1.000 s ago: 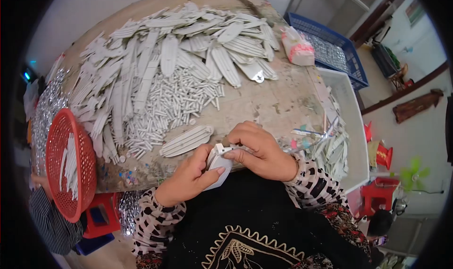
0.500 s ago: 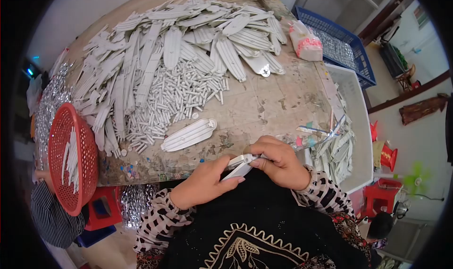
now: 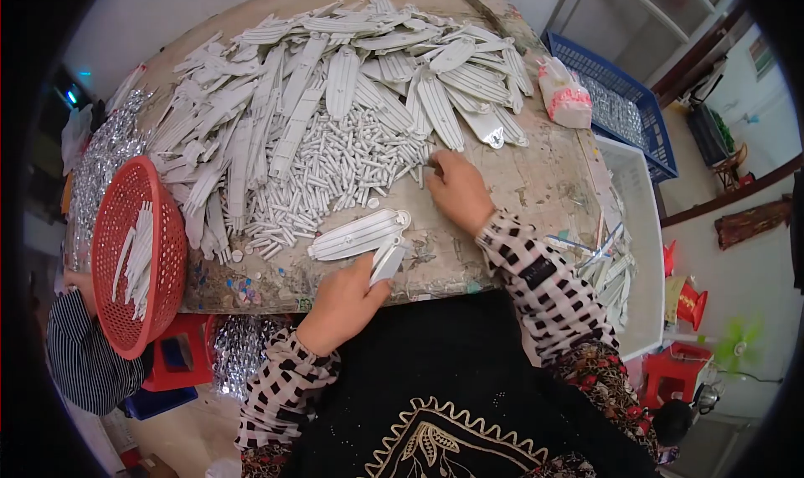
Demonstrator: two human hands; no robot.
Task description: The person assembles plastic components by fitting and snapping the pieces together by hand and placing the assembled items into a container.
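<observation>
White piece (image 3: pixel 388 263) between left fingers (image 3: pixel 362 268)

- Table (image 3: pixel 536 176) is brown, blue-flecked.
- Slats (image 3: pixel 342 84) on it are off-white.
- Basket (image 3: pixel 172 264) at its left is red.
- Crate (image 3: pixel 663 155) at its right is blue.
- Right sleeve (image 3: pixel 544 277) over it shows black-and-pale checks.

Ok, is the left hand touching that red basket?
Apart: the head view shows a stretch of table edge between the left hand and the red basket.

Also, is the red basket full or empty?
Neither: the red basket holds a small bunch of white strips, with much of its mesh wall showing bare.
</observation>
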